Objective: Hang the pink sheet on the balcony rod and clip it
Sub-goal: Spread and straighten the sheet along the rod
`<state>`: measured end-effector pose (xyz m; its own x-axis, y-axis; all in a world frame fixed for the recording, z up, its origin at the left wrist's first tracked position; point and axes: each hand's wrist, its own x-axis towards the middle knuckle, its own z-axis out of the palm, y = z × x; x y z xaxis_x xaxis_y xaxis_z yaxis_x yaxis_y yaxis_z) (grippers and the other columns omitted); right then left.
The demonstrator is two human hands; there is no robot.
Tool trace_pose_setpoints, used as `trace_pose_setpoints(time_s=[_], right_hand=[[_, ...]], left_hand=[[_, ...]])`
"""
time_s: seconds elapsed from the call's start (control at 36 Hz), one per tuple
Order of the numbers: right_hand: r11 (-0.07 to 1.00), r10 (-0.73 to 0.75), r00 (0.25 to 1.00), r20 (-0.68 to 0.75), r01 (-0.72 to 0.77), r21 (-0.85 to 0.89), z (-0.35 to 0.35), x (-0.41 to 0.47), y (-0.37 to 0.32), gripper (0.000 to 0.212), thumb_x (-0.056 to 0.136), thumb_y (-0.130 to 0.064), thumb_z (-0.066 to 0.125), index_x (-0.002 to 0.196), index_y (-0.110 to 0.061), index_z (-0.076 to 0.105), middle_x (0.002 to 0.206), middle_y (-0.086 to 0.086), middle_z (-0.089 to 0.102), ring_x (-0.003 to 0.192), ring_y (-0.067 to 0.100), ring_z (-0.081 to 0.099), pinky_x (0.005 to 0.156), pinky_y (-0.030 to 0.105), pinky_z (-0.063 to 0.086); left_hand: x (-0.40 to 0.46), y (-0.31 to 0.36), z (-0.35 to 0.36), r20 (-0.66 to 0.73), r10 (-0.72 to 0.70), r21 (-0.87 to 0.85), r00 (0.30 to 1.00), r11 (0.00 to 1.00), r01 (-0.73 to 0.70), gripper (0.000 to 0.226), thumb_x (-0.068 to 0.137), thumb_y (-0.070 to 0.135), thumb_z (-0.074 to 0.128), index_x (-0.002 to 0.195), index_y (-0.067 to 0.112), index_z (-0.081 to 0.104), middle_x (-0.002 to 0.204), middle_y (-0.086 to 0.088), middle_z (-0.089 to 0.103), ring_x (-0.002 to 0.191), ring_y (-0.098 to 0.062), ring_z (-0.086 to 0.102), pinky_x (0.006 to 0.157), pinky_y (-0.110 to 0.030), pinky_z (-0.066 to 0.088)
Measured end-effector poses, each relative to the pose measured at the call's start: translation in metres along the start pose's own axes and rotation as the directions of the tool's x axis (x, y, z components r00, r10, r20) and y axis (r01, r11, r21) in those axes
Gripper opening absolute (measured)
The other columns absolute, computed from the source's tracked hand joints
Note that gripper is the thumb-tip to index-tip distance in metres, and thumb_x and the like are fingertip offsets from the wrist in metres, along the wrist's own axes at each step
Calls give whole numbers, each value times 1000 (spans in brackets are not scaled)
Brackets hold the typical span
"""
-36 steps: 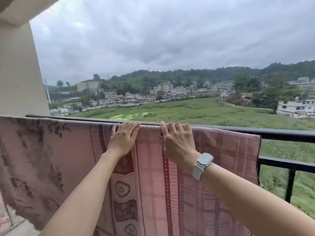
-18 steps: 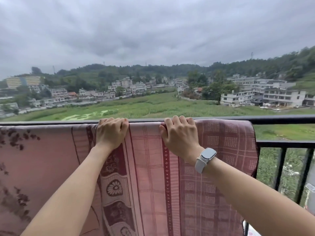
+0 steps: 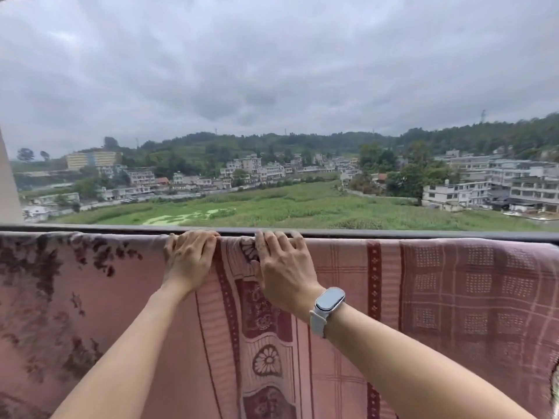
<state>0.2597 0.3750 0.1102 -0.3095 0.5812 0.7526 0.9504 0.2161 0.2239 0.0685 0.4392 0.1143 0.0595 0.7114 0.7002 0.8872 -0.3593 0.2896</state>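
The pink sheet (image 3: 348,313), patterned with dark red bands, flowers and checks, hangs draped over the dark balcony rod (image 3: 393,232) across the whole width of the view. My left hand (image 3: 189,261) rests on the sheet's top fold at the rod, fingers curled over it. My right hand (image 3: 282,267), with a white watch on its wrist, presses on the fold close beside the left one, and the cloth is bunched between them. No clip is visible.
Beyond the rod lie a green field, houses and wooded hills under a grey sky. A pale wall edge (image 3: 7,189) stands at the far left. The railing below the rod is hidden by the sheet.
My hands have come closer together on the top fold, and the cloth has gathered between them. The view has swung back to the left, so the sheet's right edge is out of frame.
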Motion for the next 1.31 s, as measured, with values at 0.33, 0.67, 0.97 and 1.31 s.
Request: trace_pose_setpoints(time_s=[0.33,0.67,0.97,1.31], right_hand=[[999,13,999,-50,-11,46,25,67,-93,43,70,-23,64,110,-5,62,92,9,68,85,26,65,92,55,43],[989,-122,992,41,118,94,85,166,-239,41,87,-28,50,113,3,57,96,15,66,87,30,62,88,46,45],[991,-34,975,218,4,134,100,219,-274,52,98,-45,15,97,-11,55,99,9,64,90,27,60,64,34,31],[995,-34,999,23,32,97,142,266,-388,39,95,-38,33,117,-11,50,107,9,59,98,30,55,84,43,39]], left_hand=[[35,-94,-26,136,-82,82,987,994,71,50,97,45,14,127,27,50,141,0,42,135,-19,26,112,-41,-1],[50,-270,-68,32,-27,219,999,976,19,59,85,51,5,129,35,42,140,12,40,137,-10,22,112,-48,-5],[98,-333,-82,139,140,4,980,990,-142,47,97,45,25,94,17,62,105,2,64,102,-19,54,83,-33,39],[110,-511,-110,-64,244,-2,968,970,-244,63,88,66,15,106,27,61,108,8,64,107,-15,53,102,-43,23]])
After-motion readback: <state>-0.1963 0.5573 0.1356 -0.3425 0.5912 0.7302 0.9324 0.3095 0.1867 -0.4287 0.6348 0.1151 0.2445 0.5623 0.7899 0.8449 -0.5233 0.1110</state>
